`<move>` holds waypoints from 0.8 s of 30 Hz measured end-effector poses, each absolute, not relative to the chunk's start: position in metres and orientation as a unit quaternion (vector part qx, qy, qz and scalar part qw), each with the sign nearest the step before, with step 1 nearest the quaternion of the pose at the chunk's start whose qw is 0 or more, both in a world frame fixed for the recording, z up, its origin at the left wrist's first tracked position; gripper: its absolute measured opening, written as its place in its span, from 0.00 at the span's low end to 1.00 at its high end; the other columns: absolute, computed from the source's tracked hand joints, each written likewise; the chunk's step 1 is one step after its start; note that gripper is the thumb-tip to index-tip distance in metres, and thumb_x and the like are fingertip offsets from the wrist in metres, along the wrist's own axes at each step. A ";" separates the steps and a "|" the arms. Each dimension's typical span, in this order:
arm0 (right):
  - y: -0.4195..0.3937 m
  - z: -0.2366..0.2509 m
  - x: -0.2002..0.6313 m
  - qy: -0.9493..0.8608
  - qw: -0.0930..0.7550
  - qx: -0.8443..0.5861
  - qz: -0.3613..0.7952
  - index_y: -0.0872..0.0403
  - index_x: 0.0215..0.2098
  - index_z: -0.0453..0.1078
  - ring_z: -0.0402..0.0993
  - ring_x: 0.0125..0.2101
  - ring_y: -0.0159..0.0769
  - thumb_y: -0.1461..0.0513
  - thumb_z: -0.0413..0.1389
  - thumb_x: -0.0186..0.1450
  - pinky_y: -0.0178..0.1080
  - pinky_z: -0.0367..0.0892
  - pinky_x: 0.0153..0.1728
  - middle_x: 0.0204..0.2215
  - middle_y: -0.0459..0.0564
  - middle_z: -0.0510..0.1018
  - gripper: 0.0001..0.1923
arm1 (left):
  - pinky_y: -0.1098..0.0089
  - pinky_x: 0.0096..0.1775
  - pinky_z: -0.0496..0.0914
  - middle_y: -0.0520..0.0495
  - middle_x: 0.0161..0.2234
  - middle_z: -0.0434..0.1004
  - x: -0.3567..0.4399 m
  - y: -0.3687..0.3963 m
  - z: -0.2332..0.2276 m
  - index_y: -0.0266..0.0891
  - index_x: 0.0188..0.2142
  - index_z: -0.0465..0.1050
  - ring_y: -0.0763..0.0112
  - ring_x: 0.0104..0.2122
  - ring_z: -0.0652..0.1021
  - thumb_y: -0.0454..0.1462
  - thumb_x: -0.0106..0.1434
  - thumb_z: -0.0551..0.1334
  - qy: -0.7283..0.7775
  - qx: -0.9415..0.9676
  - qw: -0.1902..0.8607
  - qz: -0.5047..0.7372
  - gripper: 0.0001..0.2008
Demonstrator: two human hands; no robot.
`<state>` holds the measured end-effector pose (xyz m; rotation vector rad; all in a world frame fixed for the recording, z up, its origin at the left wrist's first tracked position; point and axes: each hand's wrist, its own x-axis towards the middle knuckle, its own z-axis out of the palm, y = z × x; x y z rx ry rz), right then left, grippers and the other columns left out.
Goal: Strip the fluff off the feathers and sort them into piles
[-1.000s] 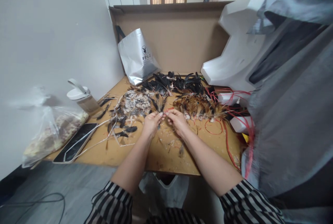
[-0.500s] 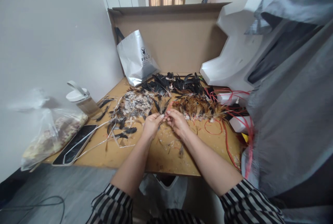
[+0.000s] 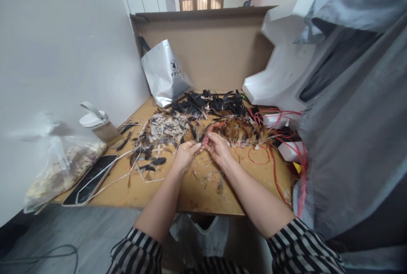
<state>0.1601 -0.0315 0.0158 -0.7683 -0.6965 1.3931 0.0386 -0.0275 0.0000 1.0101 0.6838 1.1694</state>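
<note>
A: So, both hands meet over the middle of the table [image 3: 203, 197]. The left hand [image 3: 184, 154] and right hand [image 3: 218, 146] have fingertips pinched shut on a red string [image 3: 212, 127] that curves up towards the brown feathers [image 3: 241, 132].

B: Which step is that, would you say?

A: It looks like binding feathers onto the string, mid-tie. The next move likely calls for steady tension and small finger work.

B: And around them?

A: Pale feathers [image 3: 163, 129] lie left, black feathers [image 3: 210, 103] behind, a phone [image 3: 90, 178] near the edge.
</note>
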 end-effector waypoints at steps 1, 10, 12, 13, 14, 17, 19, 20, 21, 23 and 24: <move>-0.031 0.016 0.161 -0.306 0.648 -0.337 0.610 0.53 0.24 0.64 0.64 0.20 0.27 0.57 0.58 0.49 0.33 0.64 0.25 0.19 0.43 0.69 0.09 | 0.74 0.34 0.67 0.45 0.25 0.75 0.038 -0.028 0.000 0.32 0.26 0.72 0.75 0.26 0.74 0.37 0.45 0.65 0.302 0.448 0.667 0.513 0.09; -0.030 0.020 0.168 -0.302 0.673 -0.340 0.583 0.53 0.25 0.65 0.65 0.22 0.27 0.57 0.58 0.49 0.32 0.62 0.25 0.23 0.44 0.71 0.10 | 0.74 0.35 0.67 0.44 0.28 0.76 0.034 -0.028 0.001 0.32 0.27 0.72 0.75 0.30 0.75 0.35 0.47 0.65 0.289 0.409 0.700 0.508 0.07; -0.030 0.019 0.167 -0.314 0.679 -0.362 0.555 0.54 0.25 0.66 0.64 0.22 0.27 0.56 0.58 0.48 0.32 0.61 0.25 0.23 0.44 0.71 0.10 | 0.73 0.37 0.67 0.43 0.33 0.76 0.032 -0.026 0.002 0.33 0.27 0.72 0.73 0.33 0.75 0.34 0.47 0.64 0.286 0.386 0.701 0.527 0.07; -0.030 0.018 0.166 -0.325 0.684 -0.376 0.534 0.54 0.25 0.66 0.64 0.21 0.27 0.56 0.58 0.48 0.32 0.60 0.25 0.22 0.44 0.71 0.11 | 0.73 0.38 0.67 0.42 0.36 0.75 0.031 -0.025 0.003 0.33 0.27 0.71 0.72 0.35 0.75 0.34 0.47 0.64 0.282 0.379 0.700 0.535 0.07; -0.030 0.018 0.165 -0.340 0.687 -0.390 0.509 0.54 0.24 0.66 0.63 0.21 0.27 0.56 0.58 0.48 0.32 0.60 0.25 0.21 0.44 0.70 0.10 | 0.73 0.39 0.67 0.42 0.38 0.74 0.030 -0.025 0.004 0.33 0.27 0.71 0.72 0.36 0.74 0.34 0.47 0.65 0.279 0.376 0.699 0.540 0.07; -0.032 0.017 0.159 -0.391 0.686 -0.429 0.439 0.55 0.23 0.67 0.63 0.22 0.27 0.57 0.57 0.49 0.32 0.59 0.28 0.21 0.44 0.70 0.09 | 0.71 0.40 0.66 0.42 0.39 0.74 0.031 -0.026 0.006 0.33 0.25 0.70 0.71 0.37 0.74 0.35 0.46 0.65 0.275 0.383 0.698 0.539 0.07; -0.033 0.017 0.155 -0.414 0.678 -0.439 0.420 0.55 0.22 0.67 0.63 0.23 0.28 0.58 0.56 0.49 0.33 0.59 0.30 0.21 0.43 0.71 0.07 | 0.71 0.40 0.66 0.42 0.35 0.75 0.033 -0.027 0.006 0.33 0.26 0.71 0.72 0.34 0.75 0.36 0.46 0.65 0.280 0.396 0.695 0.531 0.08; -0.034 0.017 0.153 -0.419 0.676 -0.439 0.417 0.55 0.22 0.67 0.63 0.24 0.28 0.59 0.56 0.49 0.33 0.59 0.30 0.21 0.43 0.70 0.07 | 0.71 0.39 0.66 0.43 0.32 0.76 0.034 -0.027 0.005 0.32 0.27 0.71 0.72 0.33 0.75 0.36 0.46 0.65 0.284 0.404 0.691 0.528 0.09; -0.035 0.017 0.151 -0.420 0.677 -0.438 0.418 0.56 0.21 0.66 0.63 0.23 0.28 0.59 0.56 0.49 0.33 0.59 0.30 0.20 0.43 0.70 0.07 | 0.71 0.38 0.67 0.44 0.30 0.76 0.035 -0.027 0.004 0.32 0.27 0.71 0.73 0.31 0.75 0.36 0.45 0.65 0.288 0.411 0.687 0.525 0.10; -0.035 0.017 0.149 -0.414 0.677 -0.436 0.424 0.56 0.21 0.66 0.63 0.22 0.27 0.60 0.56 0.48 0.32 0.59 0.29 0.19 0.42 0.69 0.06 | 0.73 0.35 0.67 0.45 0.27 0.75 0.036 -0.026 0.002 0.32 0.27 0.71 0.74 0.28 0.74 0.37 0.45 0.66 0.299 0.423 0.677 0.523 0.10; -0.035 0.016 0.148 -0.409 0.677 -0.436 0.429 0.56 0.20 0.66 0.62 0.22 0.27 0.60 0.56 0.48 0.32 0.58 0.28 0.18 0.42 0.69 0.06 | 0.74 0.34 0.67 0.45 0.26 0.75 0.037 -0.026 0.001 0.31 0.26 0.71 0.75 0.27 0.74 0.37 0.45 0.66 0.306 0.425 0.672 0.524 0.10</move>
